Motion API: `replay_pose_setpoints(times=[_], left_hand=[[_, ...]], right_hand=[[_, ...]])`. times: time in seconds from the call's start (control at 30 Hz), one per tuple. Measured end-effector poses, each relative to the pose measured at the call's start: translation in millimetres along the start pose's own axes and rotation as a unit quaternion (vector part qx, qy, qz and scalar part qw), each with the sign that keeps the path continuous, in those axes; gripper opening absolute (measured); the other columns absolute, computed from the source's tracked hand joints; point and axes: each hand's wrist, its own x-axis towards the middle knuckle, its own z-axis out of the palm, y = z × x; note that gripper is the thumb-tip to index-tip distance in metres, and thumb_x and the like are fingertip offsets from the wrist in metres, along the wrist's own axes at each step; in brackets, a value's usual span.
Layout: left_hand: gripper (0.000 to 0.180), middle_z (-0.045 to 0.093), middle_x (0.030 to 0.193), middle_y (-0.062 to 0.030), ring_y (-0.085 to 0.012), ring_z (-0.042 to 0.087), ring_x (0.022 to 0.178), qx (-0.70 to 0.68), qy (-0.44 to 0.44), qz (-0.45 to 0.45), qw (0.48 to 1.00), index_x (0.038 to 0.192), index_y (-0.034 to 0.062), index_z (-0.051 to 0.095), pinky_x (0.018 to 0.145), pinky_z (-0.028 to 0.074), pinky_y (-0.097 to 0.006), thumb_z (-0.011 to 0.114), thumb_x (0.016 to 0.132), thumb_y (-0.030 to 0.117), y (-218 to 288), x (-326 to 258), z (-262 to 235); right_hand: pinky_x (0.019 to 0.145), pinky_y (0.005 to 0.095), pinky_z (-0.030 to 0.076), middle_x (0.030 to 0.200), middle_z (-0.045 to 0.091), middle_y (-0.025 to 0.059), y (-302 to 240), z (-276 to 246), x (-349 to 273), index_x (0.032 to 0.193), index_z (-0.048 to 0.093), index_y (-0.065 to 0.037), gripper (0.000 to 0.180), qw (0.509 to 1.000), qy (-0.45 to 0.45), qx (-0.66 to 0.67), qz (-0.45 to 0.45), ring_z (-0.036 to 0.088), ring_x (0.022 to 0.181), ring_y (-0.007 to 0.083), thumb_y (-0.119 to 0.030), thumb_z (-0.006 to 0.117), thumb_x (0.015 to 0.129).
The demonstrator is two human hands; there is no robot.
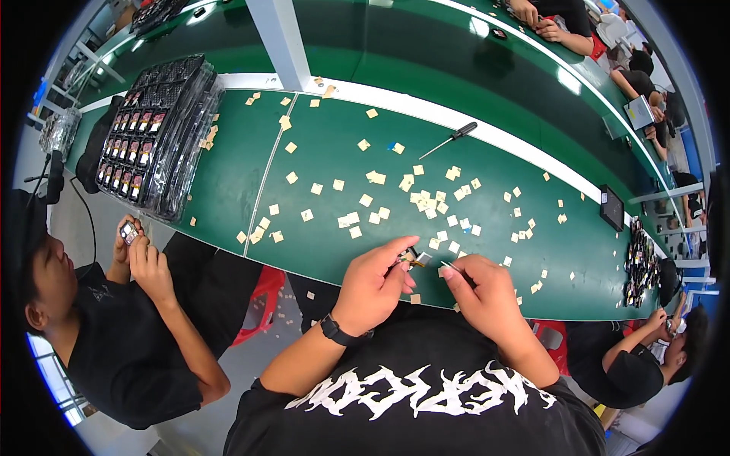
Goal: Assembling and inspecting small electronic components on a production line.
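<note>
Just above the table's near edge, my left hand [376, 277] pinches a small electronic part [417, 259] with black, silver and gold-coloured bits. To its right, the thumb and forefinger of my right hand [484, 291] close on a thin, pale piece [447, 264], too small to name. The tip of that piece points toward the electronic part, with a small gap between them. Small cream-coloured paper squares [366, 200] lie scattered over the green table [319, 254] beyond both hands.
A screwdriver [450, 140] lies near the white rail at the back. Stacked black trays of small parts [144, 137] stand at the left. At the right are a black box [611, 206] and a pile of parts [643, 262]. Co-workers sit on both sides; the left one holds a small device [129, 232].
</note>
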Motion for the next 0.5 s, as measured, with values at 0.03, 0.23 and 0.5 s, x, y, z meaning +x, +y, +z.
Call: replay_pose_setpoints(times=[0.03, 0.23, 0.5], left_hand=[[0.037, 0.069, 0.082, -0.0074, -0.0108, 0.067, 0.071, -0.008, -0.004, -0.005, 1.000, 0.137, -0.0011, 0.059, 0.068, 0.056, -0.026, 0.051, 0.100, -0.003, 0.2, 0.6, -0.6], [0.040, 0.069, 0.086, -0.0079, -0.0118, 0.069, 0.073, 0.003, 0.001, -0.007, 1.000, 0.138, 0.0009, 0.059, 0.068, 0.056, -0.027, 0.051, 0.099, -0.004, 1.4, 5.0, 0.7], [0.046, 0.065, 0.098, -0.0124, -0.0193, 0.070, 0.075, 0.097, -0.032, 0.080, 0.992, 0.141, 0.0038, 0.056, 0.070, 0.057, -0.031, 0.051, 0.096, -0.006, -8.5, 3.1, -1.9]], right_hand=[[0.053, 0.0393, 0.044, 0.068, 0.059, 0.0130, -1.7, 4.6, 0.1, 0.084, 0.062, 0.000, 0.019, 0.999, 0.014, 0.040, -0.011, 0.057, 0.055, 0.0308, -0.014, 0.071, 0.094], [0.057, 0.0415, 0.050, 0.077, 0.068, 0.0156, -14.4, 9.8, 0.8, 0.098, 0.060, -0.002, 0.009, 0.996, 0.005, 0.084, -0.004, 0.068, 0.066, 0.0351, -0.006, 0.067, 0.094], [0.059, 0.0452, 0.052, 0.074, 0.068, 0.0163, -11.6, 11.4, 14.9, 0.098, 0.063, -0.003, 0.010, 0.996, -0.033, -0.069, -0.041, 0.068, 0.068, 0.0388, -0.007, 0.069, 0.091]])
